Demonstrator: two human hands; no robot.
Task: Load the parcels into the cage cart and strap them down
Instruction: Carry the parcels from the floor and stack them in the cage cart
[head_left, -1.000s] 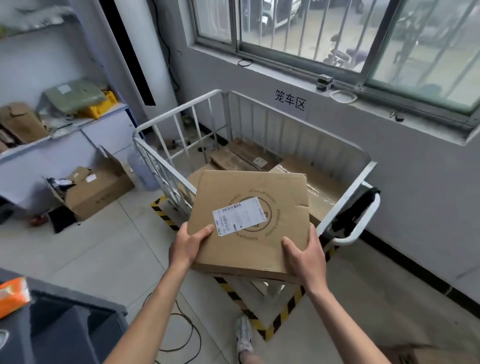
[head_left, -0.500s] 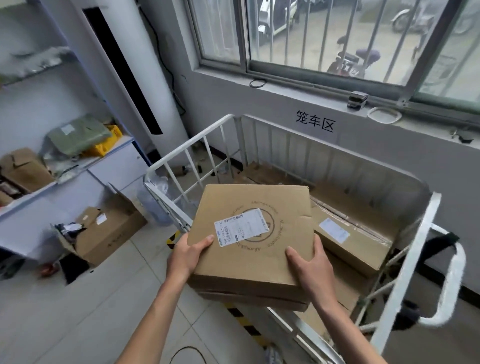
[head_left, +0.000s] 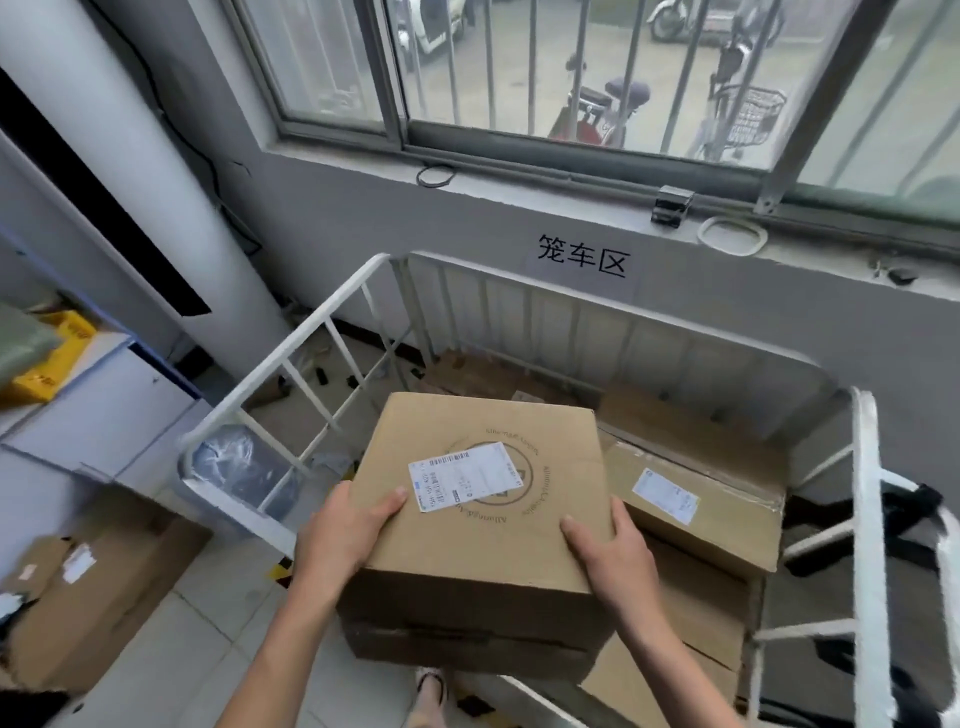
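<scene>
I hold a square brown cardboard parcel (head_left: 483, 499) with a white shipping label and a round printed logo on top. My left hand (head_left: 343, 530) grips its near left edge, thumb on top. My right hand (head_left: 608, 556) grips its near right corner. The parcel hangs over the near left part of the white cage cart (head_left: 291, 348), above the rail. Inside the cart lies a labelled brown parcel (head_left: 696, 509) to the right, with flatter cardboard parcels (head_left: 696, 618) beneath it and more at the back. A black strap (head_left: 904, 514) hangs at the cart's right handle.
The cart stands against a grey wall under a barred window, below a sign (head_left: 582, 257). An open cardboard box (head_left: 93, 582) sits on the floor at left, beside white shelving (head_left: 104, 395) with a yellow item. My shoe (head_left: 431, 686) shows below the parcel.
I have stepped closer to the cart and moved the parcel forward over its near rail. Both hands keep the same grip on it.
</scene>
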